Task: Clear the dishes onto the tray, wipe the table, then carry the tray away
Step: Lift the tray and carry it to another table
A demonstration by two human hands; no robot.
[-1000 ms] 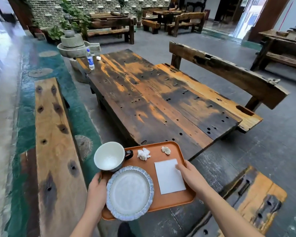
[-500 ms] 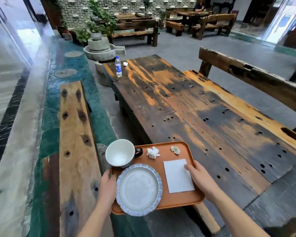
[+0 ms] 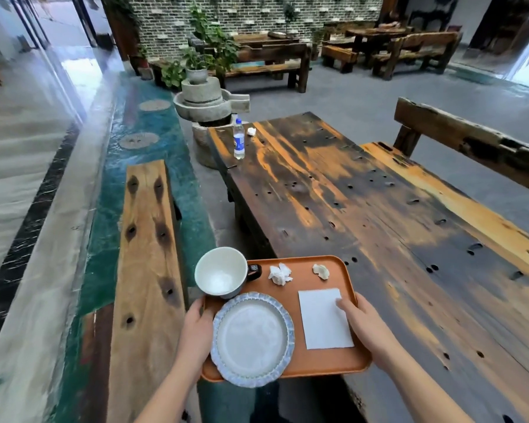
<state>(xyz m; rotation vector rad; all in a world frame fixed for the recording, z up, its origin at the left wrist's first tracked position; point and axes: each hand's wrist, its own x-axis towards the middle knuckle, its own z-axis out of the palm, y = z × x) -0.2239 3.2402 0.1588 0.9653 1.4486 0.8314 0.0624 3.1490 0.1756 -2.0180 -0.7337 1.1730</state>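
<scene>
A courtyard dining room of rough timber: a long scorched table (image 3: pixel 379 215) runs away from the viewer, a plank bench (image 3: pixel 147 270) on its left, a backed bench on its right, and a stone mill with potted plants beyond. At the table's far end stand a water bottle (image 3: pixel 239 138) and a crumpled scrap (image 3: pixel 251 131), both uncleared.

The orange tray (image 3: pixel 327 366) sits at the near corner of the table, partly past the edge, so it seems carried rather than resting. The left hand (image 3: pixel 196 331) grips its left rim, fingers curled under and thumb on top; the right hand (image 3: pixel 365 326) holds the right rim, thumb pressing down on the white napkin (image 3: pixel 321 320).

The tray's long axis runs left to right across the person, its short sides in the two hands. The cup (image 3: pixel 222 271) sits at the far left corner, handle pointing right, body bulging past the rim. The plate (image 3: pixel 252 338) overhangs the near edge.

Those two are my worry. Any tilt toward the person and the plate could slide off; a dip to the left could tip the cup out. The crumpled tissue (image 3: pixel 280 273) and small wad (image 3: pixel 320 271) lie loose and could blow or roll away. Walking off now would also leave the bottle behind.
</scene>
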